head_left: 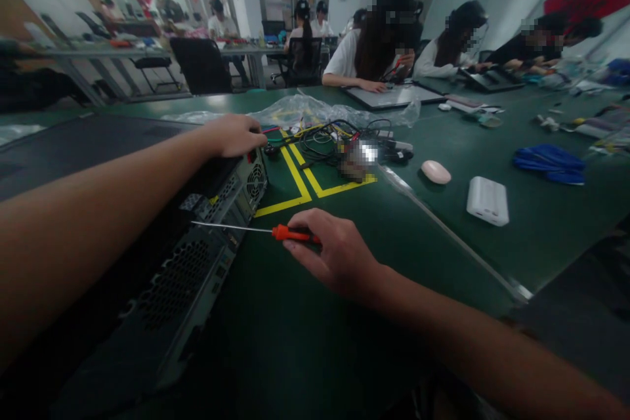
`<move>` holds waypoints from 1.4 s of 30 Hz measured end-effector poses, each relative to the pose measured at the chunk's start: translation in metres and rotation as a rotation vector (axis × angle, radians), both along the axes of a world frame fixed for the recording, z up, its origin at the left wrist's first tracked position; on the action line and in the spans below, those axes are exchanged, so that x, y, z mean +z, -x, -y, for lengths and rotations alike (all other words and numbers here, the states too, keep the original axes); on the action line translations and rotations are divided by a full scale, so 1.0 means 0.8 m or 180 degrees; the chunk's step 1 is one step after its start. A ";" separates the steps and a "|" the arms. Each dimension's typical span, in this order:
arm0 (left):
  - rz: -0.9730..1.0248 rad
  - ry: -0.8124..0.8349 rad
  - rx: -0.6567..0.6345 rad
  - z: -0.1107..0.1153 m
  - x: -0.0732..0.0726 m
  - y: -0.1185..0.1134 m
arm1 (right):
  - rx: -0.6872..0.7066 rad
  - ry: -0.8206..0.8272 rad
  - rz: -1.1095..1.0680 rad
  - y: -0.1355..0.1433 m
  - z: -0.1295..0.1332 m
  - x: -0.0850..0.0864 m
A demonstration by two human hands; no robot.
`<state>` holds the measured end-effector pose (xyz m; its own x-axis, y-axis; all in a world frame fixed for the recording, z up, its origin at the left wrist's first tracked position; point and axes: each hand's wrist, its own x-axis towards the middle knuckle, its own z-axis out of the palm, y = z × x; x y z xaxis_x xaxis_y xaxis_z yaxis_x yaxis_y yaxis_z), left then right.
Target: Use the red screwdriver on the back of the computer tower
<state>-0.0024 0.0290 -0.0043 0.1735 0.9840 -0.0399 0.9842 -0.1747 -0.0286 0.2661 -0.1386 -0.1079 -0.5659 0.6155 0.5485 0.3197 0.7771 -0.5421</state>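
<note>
The left hand (237,136) curls at the case (189,275)'s far corner, grip unclear; the right hand (339,251) clamps a screwdriver (285,232), shaft at the case's rear.

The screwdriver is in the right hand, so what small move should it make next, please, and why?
I'd probably turn the right hand so the screwdriver points more squarely at the rear panel of the computer case: its shaft crosses it in view, while the left hand at the far corner could steady the case.
</note>
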 end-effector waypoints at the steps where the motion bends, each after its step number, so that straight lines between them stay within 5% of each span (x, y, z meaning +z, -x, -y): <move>1: 0.0002 0.0003 0.0003 0.001 0.001 0.000 | 0.0009 -0.0025 -0.0105 0.001 0.000 -0.005; 9: -0.0102 -0.0019 -0.0041 0.010 0.004 -0.005 | 0.0002 0.0548 -0.0377 0.016 0.011 -0.029; 31: 0.0066 -0.0102 0.0063 0.002 -0.003 0.003 | -0.0057 0.1215 -0.0542 0.022 0.021 -0.030; 42: -0.0022 -0.0057 0.0026 0.010 0.003 -0.008 | -0.0092 0.1065 -0.0522 0.021 0.017 -0.032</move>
